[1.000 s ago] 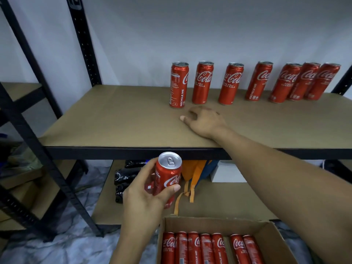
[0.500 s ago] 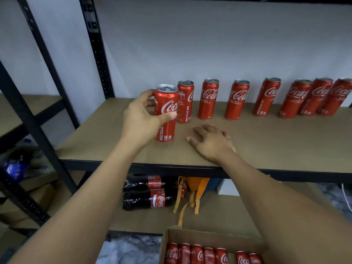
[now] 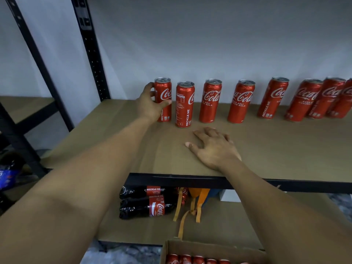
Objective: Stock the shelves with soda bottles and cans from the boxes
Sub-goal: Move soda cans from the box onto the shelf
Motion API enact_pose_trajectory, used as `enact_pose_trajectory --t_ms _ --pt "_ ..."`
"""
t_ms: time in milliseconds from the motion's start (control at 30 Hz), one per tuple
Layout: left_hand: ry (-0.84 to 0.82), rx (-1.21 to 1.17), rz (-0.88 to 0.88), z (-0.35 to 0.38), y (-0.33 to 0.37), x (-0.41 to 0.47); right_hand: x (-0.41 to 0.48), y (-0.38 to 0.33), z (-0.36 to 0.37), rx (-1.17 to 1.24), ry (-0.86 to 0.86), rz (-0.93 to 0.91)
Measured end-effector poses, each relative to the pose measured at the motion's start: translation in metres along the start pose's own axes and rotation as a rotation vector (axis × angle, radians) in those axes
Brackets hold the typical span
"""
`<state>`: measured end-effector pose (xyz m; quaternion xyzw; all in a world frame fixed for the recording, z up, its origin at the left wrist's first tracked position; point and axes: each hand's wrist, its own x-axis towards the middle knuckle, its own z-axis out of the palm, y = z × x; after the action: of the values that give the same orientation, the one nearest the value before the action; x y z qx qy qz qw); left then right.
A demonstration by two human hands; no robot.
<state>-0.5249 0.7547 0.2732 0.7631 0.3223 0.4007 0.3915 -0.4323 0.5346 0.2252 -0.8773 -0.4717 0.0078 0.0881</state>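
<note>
Eight cans are counted on the shelf, in one line near the wall.

Item one, far left: the new can, upright with its base on the board, just beside its neighbour. Your left hand wraps it, thumb across the front and fingers behind. It is placed but not yet let go.

Items two to five: row cans, upright and spaced apart.

Items six to eight, far right: bunched cans, close together and leaning in the wide view. The last is cut by the frame edge.

Your right hand lies flat on the board in front of the row, fingers spread, holding nothing.

Lower shelf: bottles lying on their sides at the left, count unclear. Orange straps hang beside them.

Box, bottom edge: boxed cans, at least five, only their tops showing.

Status, as a judgement: stocking is partway. One back row is laid, much bare board lies in front of it, and the box is not emptied. Left for you to do: release the new can, then draw the rest from the box. Whether the bottles lie where they are meant to, you cannot tell from here.
</note>
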Motion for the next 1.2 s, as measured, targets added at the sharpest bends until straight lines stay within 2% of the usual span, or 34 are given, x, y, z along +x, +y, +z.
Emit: enact_pose_trajectory --t_ms 300,400,533,600,700,867,1100,1167,1200 --pt "-0.015 0.078 -0.025 0.007 -0.01 0.022 0.004 0.001 0.0 0.011 -0.016 0.001" --pt "-0.069 0.133 -0.052 0.007 -0.013 0.013 0.005 0.002 0.0 0.007 -0.014 0.002" --pt "-0.193 0.446 -0.146 -0.002 -0.029 -0.034 0.004 0.001 -0.002 0.03 -0.001 0.002" --pt "-0.266 0.668 -0.087 -0.01 -0.032 -0.063 0.001 0.0 -0.003 0.043 -0.007 0.003" --pt "-0.325 0.785 -0.006 -0.022 -0.022 -0.103 -0.008 0.0 -0.004 0.051 0.006 -0.016" --pt "-0.29 0.84 0.059 -0.036 -0.01 -0.173 -0.057 -0.002 -0.005 0.069 0.044 -0.091" --pt "-0.046 0.731 0.33 -0.019 -0.039 -0.276 -0.177 0.018 0.053 0.062 0.385 -0.266" --pt "-0.035 0.611 0.322 -0.002 -0.051 -0.309 -0.207 0.034 0.087 0.098 0.364 -0.27" --pt "-0.047 0.562 0.3 0.008 -0.06 -0.326 -0.22 0.044 0.106 0.115 0.285 -0.231"
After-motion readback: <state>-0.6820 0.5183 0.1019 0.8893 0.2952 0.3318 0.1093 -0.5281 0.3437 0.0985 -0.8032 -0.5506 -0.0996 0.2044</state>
